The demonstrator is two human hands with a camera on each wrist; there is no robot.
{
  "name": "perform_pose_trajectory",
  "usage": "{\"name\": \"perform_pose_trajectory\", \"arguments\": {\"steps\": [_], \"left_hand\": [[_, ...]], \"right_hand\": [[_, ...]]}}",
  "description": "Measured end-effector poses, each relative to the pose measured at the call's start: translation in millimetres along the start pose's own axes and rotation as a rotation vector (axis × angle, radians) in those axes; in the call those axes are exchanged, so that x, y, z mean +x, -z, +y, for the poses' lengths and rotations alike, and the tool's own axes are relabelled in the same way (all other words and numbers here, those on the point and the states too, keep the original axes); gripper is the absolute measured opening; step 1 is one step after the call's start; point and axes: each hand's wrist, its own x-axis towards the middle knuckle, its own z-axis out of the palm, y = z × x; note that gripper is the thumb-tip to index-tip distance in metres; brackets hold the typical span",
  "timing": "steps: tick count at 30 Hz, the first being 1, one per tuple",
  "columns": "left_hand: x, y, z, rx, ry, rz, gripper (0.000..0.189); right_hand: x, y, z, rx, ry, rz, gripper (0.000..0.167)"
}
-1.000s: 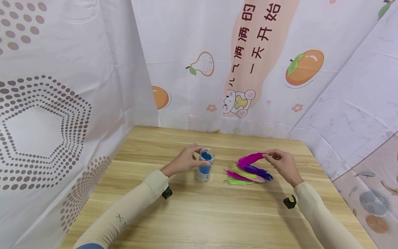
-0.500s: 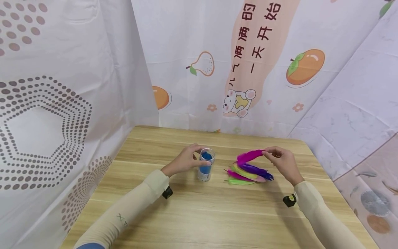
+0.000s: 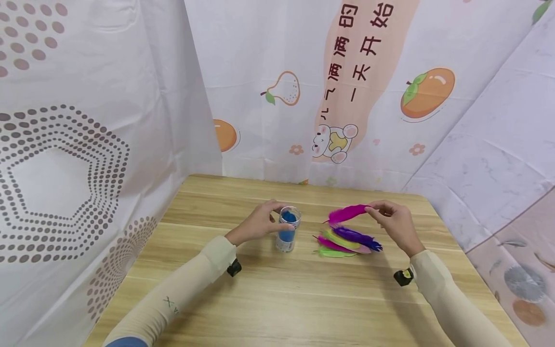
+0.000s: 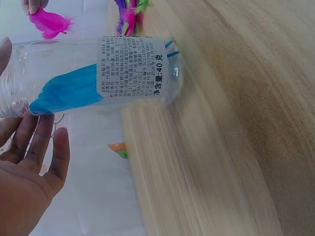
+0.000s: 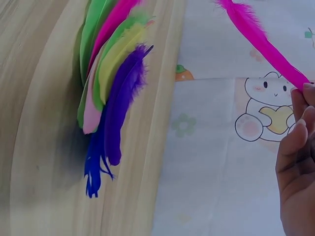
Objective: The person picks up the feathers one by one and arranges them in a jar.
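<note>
My left hand (image 3: 258, 222) holds a clear plastic jar (image 3: 284, 243) near its rim, thumb on the near side and fingers behind. The jar stands upright on the table, with blue feathers (image 4: 71, 88) inside and a printed label (image 4: 132, 69) on its wall. My right hand (image 3: 396, 226) pinches a magenta feather (image 3: 348, 212) by one end, raised above a pile. In that pile lie a purple feather (image 5: 120, 113), a blue one (image 5: 93, 172), a yellow one (image 5: 115, 64) and several green and pink ones.
The wooden table (image 3: 277, 299) reaches back to a printed curtain (image 3: 251, 144). A dotted curtain (image 3: 108, 58) hangs along the left side, and a marbled cloth (image 3: 485, 140) lines the right.
The magenta feather in my right hand has lifted off the pile slightly and swung, its fluffy end now pointing further left. My left hand and the jar stay in place.
</note>
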Motion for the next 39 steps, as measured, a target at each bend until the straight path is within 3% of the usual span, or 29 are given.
{"name": "perform_pose_trajectory", "arguments": {"steps": [22, 39], "left_hand": [[-0.5, -1.1, 0.5, 0.002, 0.002, 0.013, 0.065], [-2.3, -2.9, 0.9, -0.013, 0.011, 0.038, 0.062]], "right_hand": [[6.5, -0.7, -20.7, -0.003, 0.014, 0.017, 0.021], [11.0, -5.1, -33.3, 0.034, 0.021, 0.027, 0.029]]}}
